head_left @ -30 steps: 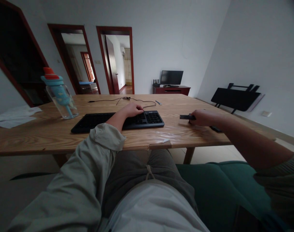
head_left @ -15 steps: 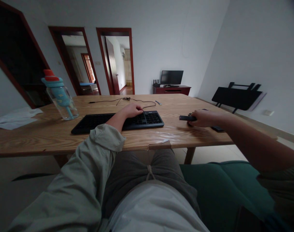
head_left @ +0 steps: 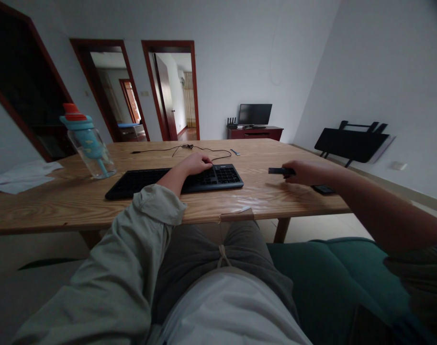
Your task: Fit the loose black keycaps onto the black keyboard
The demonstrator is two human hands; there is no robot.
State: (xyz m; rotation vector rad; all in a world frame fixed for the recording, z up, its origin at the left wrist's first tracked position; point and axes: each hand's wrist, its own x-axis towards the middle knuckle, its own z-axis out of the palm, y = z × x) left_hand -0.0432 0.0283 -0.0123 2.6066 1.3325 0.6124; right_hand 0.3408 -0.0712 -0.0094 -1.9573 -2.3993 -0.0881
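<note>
My left hand [head_left: 196, 163] rests on the right half of a black keyboard [head_left: 139, 181], its fingers curled down onto the keys. Over to the right, my right hand [head_left: 304, 172] is closed round a small flat black object [head_left: 276, 170], which sticks out to the left just above the wooden table [head_left: 60, 201]. A second flat black thing [head_left: 323, 189] lies on the table under my right forearm.
A clear water bottle [head_left: 89, 143] with a teal and orange lid stands at the left. White paper [head_left: 20, 175] lies at the far left edge. A thin black cable [head_left: 189, 148] runs behind the keyboard. A TV [head_left: 255, 115] and a folded black table [head_left: 351, 143] stand beyond.
My right hand has lifted the small black object a little off the table and shifted it slightly right. My left hand has stayed on the keyboard.
</note>
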